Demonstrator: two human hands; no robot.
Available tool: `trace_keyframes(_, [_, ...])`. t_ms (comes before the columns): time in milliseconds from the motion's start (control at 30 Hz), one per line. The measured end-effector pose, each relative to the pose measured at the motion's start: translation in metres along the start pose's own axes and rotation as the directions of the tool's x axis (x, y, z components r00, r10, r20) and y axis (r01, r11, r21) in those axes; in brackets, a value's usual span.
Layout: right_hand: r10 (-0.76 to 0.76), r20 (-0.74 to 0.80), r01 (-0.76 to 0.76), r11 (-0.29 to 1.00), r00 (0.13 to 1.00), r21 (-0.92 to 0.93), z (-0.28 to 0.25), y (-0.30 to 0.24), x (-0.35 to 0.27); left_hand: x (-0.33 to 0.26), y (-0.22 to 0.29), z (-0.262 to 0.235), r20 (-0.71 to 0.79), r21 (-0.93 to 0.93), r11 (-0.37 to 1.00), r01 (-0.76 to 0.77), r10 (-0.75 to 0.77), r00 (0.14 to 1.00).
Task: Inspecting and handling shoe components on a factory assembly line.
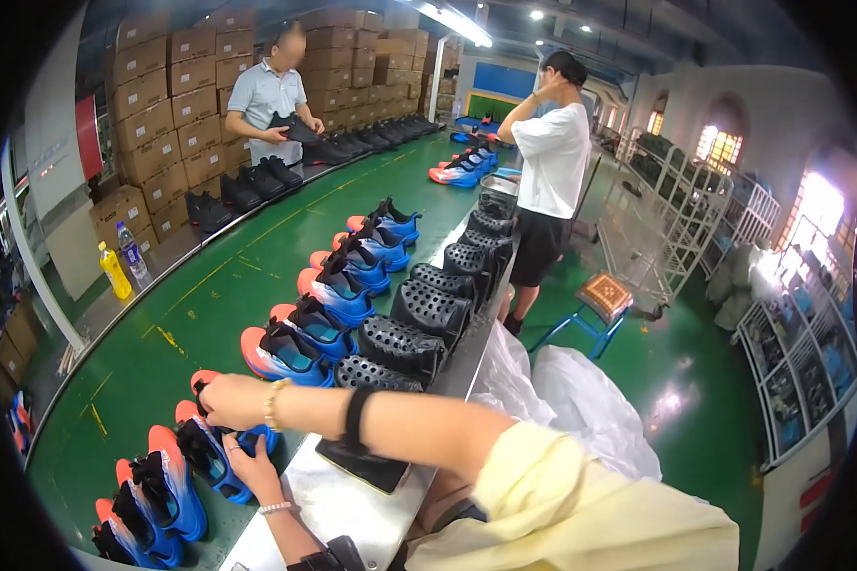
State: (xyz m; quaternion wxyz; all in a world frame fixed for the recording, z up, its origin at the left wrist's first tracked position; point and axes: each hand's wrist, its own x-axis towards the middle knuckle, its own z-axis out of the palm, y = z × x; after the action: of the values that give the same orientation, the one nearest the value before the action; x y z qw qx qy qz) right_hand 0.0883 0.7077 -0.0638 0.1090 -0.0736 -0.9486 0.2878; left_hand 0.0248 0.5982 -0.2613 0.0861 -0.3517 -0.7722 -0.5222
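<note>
My right hand (227, 401) reaches across from the right, its fingers closed at the dark upper of a blue and coral sneaker (270, 439). Just below it, my left hand (254, 473) grips the same sneaker near its blue side, with the fingertips partly hidden. More sneakers (167, 476) of this kind stand in a row on the near left of the green table (186, 324). Another sneaker row (305, 328) runs away beyond my hands. Under my right forearm lies a flat black object (362, 464) on the metal edge (328, 509).
Black perforated clogs (400, 347) line the table's right edge. Two people (274, 100) (554, 143) stand farther along. Bottles (114, 269) stand at the left rim, and black shoes (257, 181) and stacked cartons (181, 95) behind. Plastic bags (590, 404), a stool (604, 297) and racks (676, 200) are at right.
</note>
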Motion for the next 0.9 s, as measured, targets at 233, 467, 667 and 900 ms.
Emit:
trace_keyframes(233, [-0.022, -0.36, -0.027, 0.991, 0.933, -0.131, -0.204, 0.004, -0.208, 0.003, 0.068, -0.005, -0.134, 0.283, 0.948, -0.145, 0.189, 0.973])
trace_keyframes(467, [0.322, -0.682, -0.523, 0.846, 0.657, -0.104, -0.21, 0.192, -0.329, 0.022, 0.156, 0.061, 0.311, -0.065, 0.981, -0.184, 0.195, 0.93])
trace_keyframes(667, [0.562, -0.558, -0.728, 0.676, 0.61, -0.114, -0.177, 0.202, -0.32, 0.047, 0.114, 0.107, 0.548, 0.262, 0.876, -0.406, 0.211, 0.81])
trace_keyframes(900, [0.511, -0.611, -0.687, 0.723, 0.605, -0.076, -0.172, 0.215, -0.321, 0.037, 0.119, 0.066, 0.582, 0.416, 0.805, -0.422, 0.121, 0.804])
